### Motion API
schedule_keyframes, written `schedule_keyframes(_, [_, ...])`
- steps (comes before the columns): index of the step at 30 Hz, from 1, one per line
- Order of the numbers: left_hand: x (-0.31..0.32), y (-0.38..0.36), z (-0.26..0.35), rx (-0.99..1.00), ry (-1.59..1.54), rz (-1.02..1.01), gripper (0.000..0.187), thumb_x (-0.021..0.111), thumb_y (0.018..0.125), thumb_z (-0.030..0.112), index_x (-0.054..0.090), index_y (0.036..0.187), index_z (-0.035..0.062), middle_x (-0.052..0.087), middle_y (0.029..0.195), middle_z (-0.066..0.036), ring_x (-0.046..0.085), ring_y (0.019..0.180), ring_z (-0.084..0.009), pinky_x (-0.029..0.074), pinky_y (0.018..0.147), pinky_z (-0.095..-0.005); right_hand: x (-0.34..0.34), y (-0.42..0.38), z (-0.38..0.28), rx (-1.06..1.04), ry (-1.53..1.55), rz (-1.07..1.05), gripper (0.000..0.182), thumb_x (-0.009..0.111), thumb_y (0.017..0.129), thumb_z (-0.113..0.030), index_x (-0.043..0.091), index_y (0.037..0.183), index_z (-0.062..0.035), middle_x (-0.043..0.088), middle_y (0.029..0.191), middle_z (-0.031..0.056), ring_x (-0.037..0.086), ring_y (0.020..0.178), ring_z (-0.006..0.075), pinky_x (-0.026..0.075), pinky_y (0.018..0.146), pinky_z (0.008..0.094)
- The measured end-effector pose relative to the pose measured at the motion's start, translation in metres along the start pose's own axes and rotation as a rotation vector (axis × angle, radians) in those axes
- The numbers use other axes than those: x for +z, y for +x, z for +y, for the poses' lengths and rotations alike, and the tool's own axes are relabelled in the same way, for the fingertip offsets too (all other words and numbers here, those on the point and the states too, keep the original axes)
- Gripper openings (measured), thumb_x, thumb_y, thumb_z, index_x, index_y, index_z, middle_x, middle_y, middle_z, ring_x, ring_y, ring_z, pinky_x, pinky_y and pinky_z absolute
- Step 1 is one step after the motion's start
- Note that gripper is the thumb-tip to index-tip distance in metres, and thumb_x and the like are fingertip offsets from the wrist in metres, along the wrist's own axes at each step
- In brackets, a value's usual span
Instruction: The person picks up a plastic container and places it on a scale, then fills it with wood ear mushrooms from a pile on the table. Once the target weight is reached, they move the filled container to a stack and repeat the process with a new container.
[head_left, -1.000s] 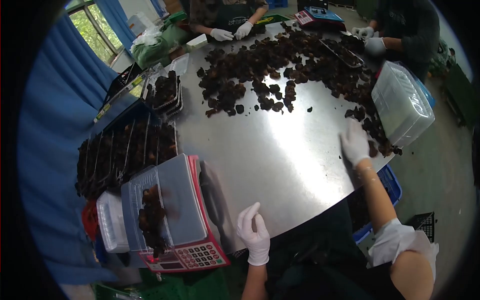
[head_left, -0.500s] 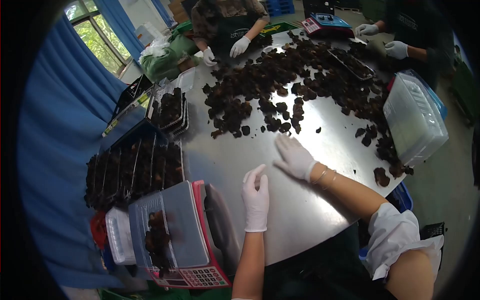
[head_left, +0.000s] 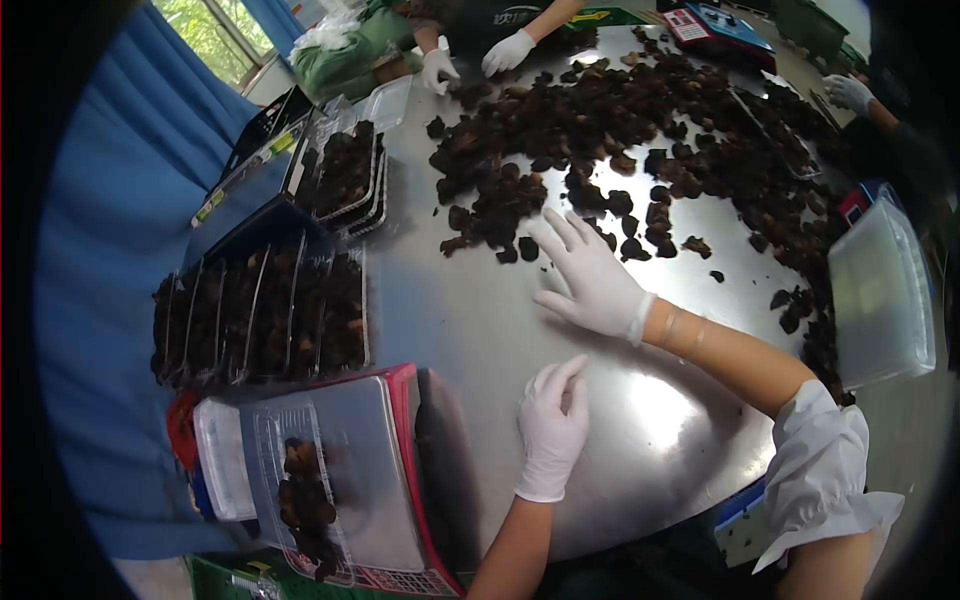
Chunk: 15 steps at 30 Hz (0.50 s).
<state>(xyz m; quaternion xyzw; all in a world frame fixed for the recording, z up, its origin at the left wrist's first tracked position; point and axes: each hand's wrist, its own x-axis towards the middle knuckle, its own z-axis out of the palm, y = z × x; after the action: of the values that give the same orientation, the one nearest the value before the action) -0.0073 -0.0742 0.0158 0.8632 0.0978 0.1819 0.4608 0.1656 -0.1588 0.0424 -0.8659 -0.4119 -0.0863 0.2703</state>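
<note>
Right hand, fingers spread wide and holding nothing, lies at the near edge of the dark mushroom pile, frame centre. Left hand rests loosely open and empty on the bench. Risk: a sweeping rake could scatter pieces toward the scale tray, lower left.

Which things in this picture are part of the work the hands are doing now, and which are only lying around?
In the work:
- right hand, spread open, reaching to the pile of dark mushrooms
- left hand, resting on the steel table
- clear tray, partly filled, on the scale

Lying about:
- filled trays
- stack of empty trays
- co-worker's gloved hands
</note>
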Motion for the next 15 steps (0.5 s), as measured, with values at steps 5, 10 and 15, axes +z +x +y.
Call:
schedule_keyframes(5, [-0.002,0.0,0.006,-0.037,-0.008,-0.021,0.029,0.065,0.085,0.003,0.069,0.113,0.0075,0.068,0.099,-0.007,0.063,0.083,-0.021,0.051,0.076,-0.034,0.053,0.087,0.002,-0.036,-0.11,0.146,0.092,0.07,0.084,-0.052,0.031,0.152,-0.0048,0.027,0.155,0.0289,0.024,0.14,0.0568,0.026,0.115,0.0612])
schedule_keyframes(10, [0.002,-0.002,0.002,-0.004,0.032,0.018,0.033,0.065,0.085,0.003,0.068,0.118,0.0089,0.067,0.104,-0.006,0.062,0.085,-0.0204,0.051,0.076,-0.0347,0.066,0.19,0.032,0.303,-0.121,0.148,0.112,0.069,0.072,-0.072,0.027,0.155,-0.009,0.025,0.158,0.0257,0.022,0.145,0.05,0.023,0.116,0.0623])
schedule_keyframes(15, [0.003,0.0,0.0,-0.022,-0.029,0.021,0.036,0.066,0.084,0.003,0.067,0.119,0.0092,0.066,0.107,-0.008,0.061,0.089,-0.0213,0.051,0.074,-0.033,0.078,0.197,0.024,0.284,-0.198,-0.216,0.072,0.07,0.073,-0.065,0.061,0.131,-0.0232,0.047,0.145,0.0169,0.043,0.132,0.043,0.038,0.107,0.0553])
